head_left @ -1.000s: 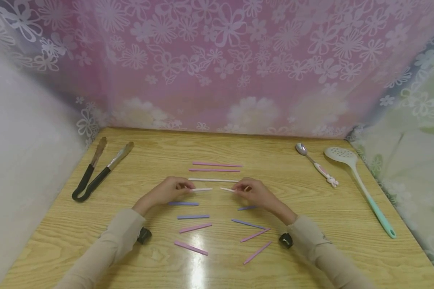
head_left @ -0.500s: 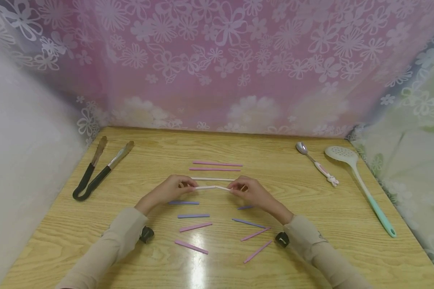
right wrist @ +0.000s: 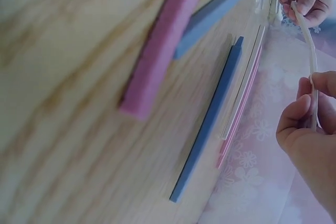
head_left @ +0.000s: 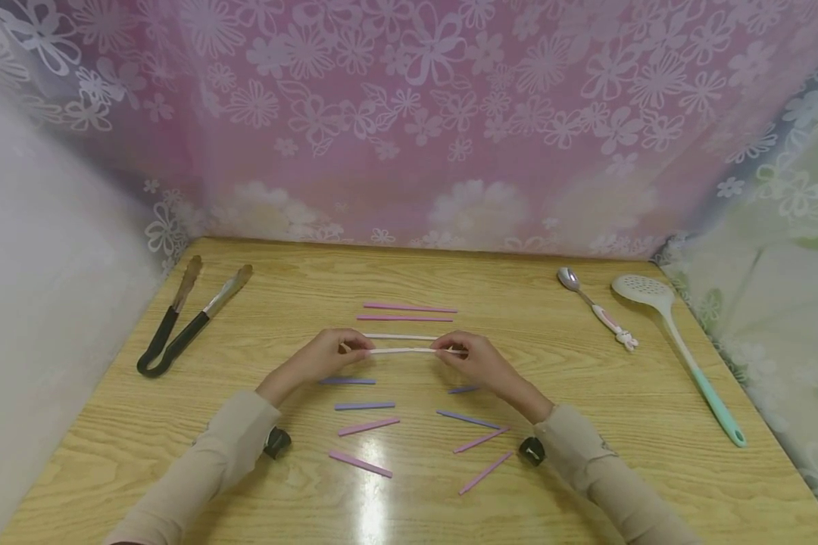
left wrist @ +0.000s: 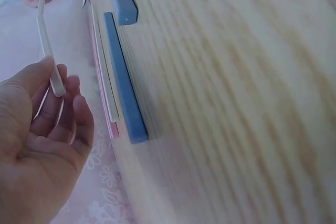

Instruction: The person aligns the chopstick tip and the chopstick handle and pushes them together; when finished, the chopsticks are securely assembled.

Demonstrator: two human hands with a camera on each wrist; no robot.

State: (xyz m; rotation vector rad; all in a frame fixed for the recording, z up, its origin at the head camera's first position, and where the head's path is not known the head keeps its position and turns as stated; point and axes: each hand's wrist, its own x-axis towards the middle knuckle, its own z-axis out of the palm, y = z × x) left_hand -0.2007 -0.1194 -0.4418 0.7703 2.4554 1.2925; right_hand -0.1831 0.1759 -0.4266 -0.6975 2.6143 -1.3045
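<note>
Between the two hands, a white chopstick (head_left: 401, 350) made of two halves is held above the table. My left hand (head_left: 332, 351) pinches the thicker half with thumb and fingertips, seen close in the left wrist view. My right hand (head_left: 476, 357) pinches the slimmer half (right wrist: 314, 90); its tip shows past the fingers. The halves meet end to end at the middle, with a slight bend in the wrist views. Just beyond lies another white chopstick (head_left: 409, 337). Nearer me are blue chopstick halves (head_left: 364, 406) and pink chopstick halves (head_left: 361, 464), thick ones left, slim ones right.
Two long pink chopsticks (head_left: 410, 308) lie behind the white one. Tongs (head_left: 189, 333) with black handles lie spread at the left. At the right are a spoon (head_left: 603, 316) with a rabbit-ended handle and a slotted skimmer (head_left: 682, 341). A floral curtain (head_left: 409, 136) hangs behind the table.
The two white halves, held apart a second ago, have come together end to end and now lie nearly in line. The right fingers have shifted their hold, and the tip shows past them.
</note>
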